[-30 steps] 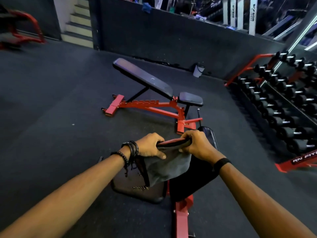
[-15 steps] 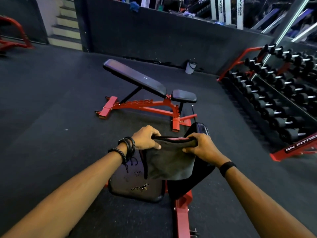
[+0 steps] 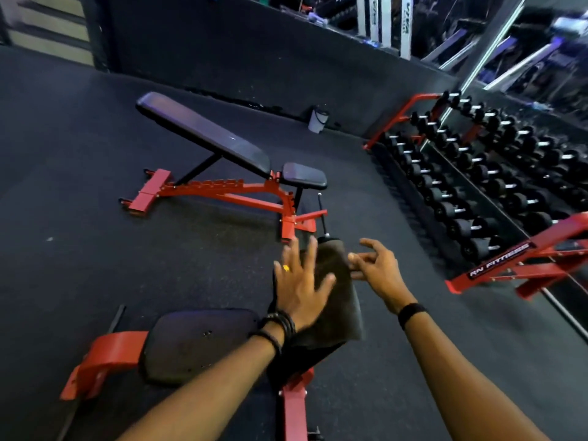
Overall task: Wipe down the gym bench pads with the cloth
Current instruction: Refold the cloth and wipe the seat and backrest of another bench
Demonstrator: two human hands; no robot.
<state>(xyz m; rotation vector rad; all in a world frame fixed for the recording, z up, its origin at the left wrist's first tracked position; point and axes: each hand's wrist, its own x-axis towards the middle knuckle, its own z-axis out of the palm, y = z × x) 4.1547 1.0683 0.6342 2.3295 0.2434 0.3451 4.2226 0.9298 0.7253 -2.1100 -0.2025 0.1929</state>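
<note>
A dark grey cloth [image 3: 340,300] lies draped over the raised back pad of the near red bench, right below me. My left hand [image 3: 300,283] presses flat on the cloth with fingers spread. My right hand [image 3: 377,270] hovers just to the right of the cloth, fingers loosely bent, holding nothing. The near bench's black seat pad [image 3: 197,343] lies to the left of my left wrist. A second red bench stands further off, with an inclined back pad [image 3: 203,135] and a small seat pad [image 3: 304,176].
A dumbbell rack [image 3: 477,186] on a red frame lines the right side. A small white bin [image 3: 318,120] stands by the dark back wall. Stairs [image 3: 47,27] rise at the far left. Dark rubber floor [image 3: 79,249] spreads on the left.
Both hands have let go of the cloth they held stretched between them. It now lies on the near pad, with my left hand flat on it and my right hand off it.
</note>
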